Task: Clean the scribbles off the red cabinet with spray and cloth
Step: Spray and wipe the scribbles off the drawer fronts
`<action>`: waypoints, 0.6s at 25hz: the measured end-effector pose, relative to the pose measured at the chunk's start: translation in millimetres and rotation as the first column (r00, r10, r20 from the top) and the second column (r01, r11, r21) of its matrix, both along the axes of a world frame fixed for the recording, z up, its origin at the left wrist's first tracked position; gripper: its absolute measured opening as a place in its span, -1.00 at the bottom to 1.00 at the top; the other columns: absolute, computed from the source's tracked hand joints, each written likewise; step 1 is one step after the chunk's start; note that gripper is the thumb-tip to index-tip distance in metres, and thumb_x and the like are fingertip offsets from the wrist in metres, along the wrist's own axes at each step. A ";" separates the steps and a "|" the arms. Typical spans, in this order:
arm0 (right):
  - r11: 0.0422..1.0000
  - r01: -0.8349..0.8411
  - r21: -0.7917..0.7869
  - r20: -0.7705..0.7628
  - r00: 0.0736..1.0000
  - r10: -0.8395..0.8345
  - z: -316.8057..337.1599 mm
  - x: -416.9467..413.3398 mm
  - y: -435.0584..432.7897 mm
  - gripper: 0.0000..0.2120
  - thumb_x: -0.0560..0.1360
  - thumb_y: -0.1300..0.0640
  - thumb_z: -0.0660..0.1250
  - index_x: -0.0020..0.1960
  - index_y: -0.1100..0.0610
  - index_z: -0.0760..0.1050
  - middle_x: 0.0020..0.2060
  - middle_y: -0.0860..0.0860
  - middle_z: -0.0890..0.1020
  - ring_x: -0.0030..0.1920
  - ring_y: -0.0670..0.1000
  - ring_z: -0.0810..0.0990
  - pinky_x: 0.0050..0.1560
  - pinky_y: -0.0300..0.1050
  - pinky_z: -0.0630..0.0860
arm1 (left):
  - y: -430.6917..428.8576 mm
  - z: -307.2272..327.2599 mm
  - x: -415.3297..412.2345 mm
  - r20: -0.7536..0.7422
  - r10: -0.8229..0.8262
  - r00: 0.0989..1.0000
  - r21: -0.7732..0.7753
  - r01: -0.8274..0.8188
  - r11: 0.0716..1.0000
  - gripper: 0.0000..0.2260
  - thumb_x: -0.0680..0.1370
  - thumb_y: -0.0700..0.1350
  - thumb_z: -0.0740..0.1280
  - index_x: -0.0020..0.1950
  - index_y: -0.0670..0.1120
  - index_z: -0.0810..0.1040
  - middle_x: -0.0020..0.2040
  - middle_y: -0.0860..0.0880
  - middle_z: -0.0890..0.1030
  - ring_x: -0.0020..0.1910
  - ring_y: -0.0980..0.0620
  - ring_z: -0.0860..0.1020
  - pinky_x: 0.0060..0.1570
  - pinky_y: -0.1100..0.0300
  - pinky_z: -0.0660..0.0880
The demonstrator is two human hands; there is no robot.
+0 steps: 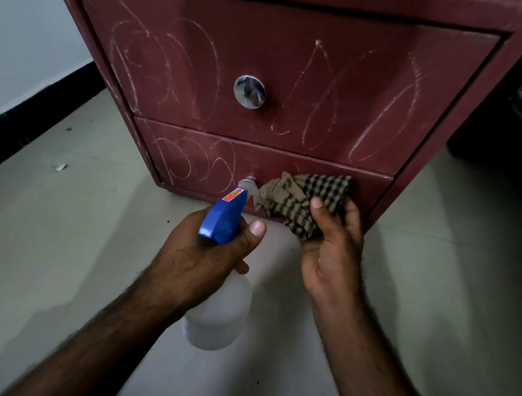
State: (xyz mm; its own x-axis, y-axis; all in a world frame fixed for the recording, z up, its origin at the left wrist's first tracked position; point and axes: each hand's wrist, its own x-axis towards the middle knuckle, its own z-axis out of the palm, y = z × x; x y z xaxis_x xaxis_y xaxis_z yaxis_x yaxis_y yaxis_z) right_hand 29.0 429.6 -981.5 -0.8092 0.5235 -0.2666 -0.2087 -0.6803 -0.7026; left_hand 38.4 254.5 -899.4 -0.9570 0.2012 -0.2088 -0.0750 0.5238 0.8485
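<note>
Left hand (202,254) — fingers (242,267) curled round spray (221,217).

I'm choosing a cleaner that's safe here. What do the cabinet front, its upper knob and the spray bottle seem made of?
Cabinet front: probably painted or laminated board, matte red with fine ribbing. Upper knob: polished metal or chrome plating, since it mirrors the room. Spray bottle: translucent whitish plastic body, glossy blue plastic head.

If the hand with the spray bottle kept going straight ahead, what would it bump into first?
Probably the small knob on the lower drawer. The left hand aims the spray bottle right at it, though depth is unclear.
</note>
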 end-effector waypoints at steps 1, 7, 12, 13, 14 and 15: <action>1.000 0.000 0.008 -0.020 1.000 0.000 0.9 0.5 0.7 -0.57 0.55 0.37 0.40 0.36 0.07 0.53 0.23 0.15 0.70 0.21 0.17 0.70 -0.01 0.03 0.70 | -0.9 0.0 0.1 -0.002 0.000 1.000 0.000 0.000 1.000 -0.51 0.36 0.42 0.24 -0.04 0.04 0.58 -0.28 0.04 0.72 -0.29 0.13 0.68 -0.10 0.05 0.63; 0.999 0.050 -0.022 0.096 0.994 -0.048 -5.5 -0.7 0.3 -0.60 0.52 0.38 0.42 0.30 0.10 0.58 0.17 0.16 0.73 0.22 0.22 0.69 -0.09 -0.02 0.69 | 0.0 1.8 0.1 -0.002 -0.005 1.000 -0.010 0.005 1.000 -0.48 0.33 0.44 0.22 -0.04 0.04 0.58 -0.28 0.07 0.72 -0.30 0.16 0.67 -0.13 0.08 0.63; 1.000 -0.026 0.005 -0.084 0.996 0.026 6.7 -0.9 -1.9 -0.52 0.51 0.35 0.42 0.41 0.13 0.50 0.26 0.18 0.68 0.24 0.19 0.69 -0.02 -0.01 0.67 | 0.5 1.2 1.1 -0.006 -0.011 1.000 0.000 0.011 1.000 -0.49 0.35 0.42 0.23 -0.04 0.02 0.58 -0.28 0.05 0.72 -0.29 0.13 0.68 -0.14 0.11 0.61; 0.999 -0.036 0.010 -0.099 0.994 0.037 6.7 -0.9 -2.5 -0.52 0.51 0.35 0.41 0.41 0.13 0.51 0.26 0.19 0.68 0.24 0.19 0.69 -0.02 -0.01 0.67 | 0.3 1.0 1.4 -0.005 -0.010 1.000 0.002 0.010 1.000 -0.49 0.35 0.42 0.23 -0.04 0.02 0.58 -0.28 0.05 0.72 -0.29 0.13 0.68 -0.15 0.12 0.61; 0.999 -0.040 0.010 -0.081 0.996 0.041 4.7 -1.1 -3.3 -0.53 0.52 0.36 0.40 0.40 0.13 0.51 0.25 0.19 0.68 0.24 0.21 0.68 -0.01 0.00 0.67 | 0.1 1.0 1.6 -0.004 -0.006 1.000 0.006 0.006 1.000 -0.50 0.35 0.42 0.23 -0.04 0.02 0.58 -0.28 0.05 0.72 -0.29 0.14 0.68 -0.16 0.12 0.60; 0.999 -0.039 0.007 -0.041 0.998 0.039 1.4 -1.0 -4.2 -0.54 0.52 0.37 0.40 0.39 0.13 0.53 0.24 0.19 0.69 0.25 0.23 0.68 -0.01 0.02 0.67 | 0.0 1.4 2.0 -0.003 -0.003 1.000 0.008 0.003 1.000 -0.50 0.35 0.42 0.23 -0.04 0.03 0.57 -0.28 0.05 0.72 -0.29 0.14 0.68 -0.16 0.12 0.60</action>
State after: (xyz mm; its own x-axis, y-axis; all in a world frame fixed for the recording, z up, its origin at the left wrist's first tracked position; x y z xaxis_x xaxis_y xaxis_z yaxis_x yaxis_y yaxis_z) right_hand 28.0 425.4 -980.1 -0.8394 0.4927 -0.2296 -0.2109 -0.6844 -0.6979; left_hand 40.4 254.5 -898.0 -0.9570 0.2061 -0.2040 -0.0704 0.5174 0.8528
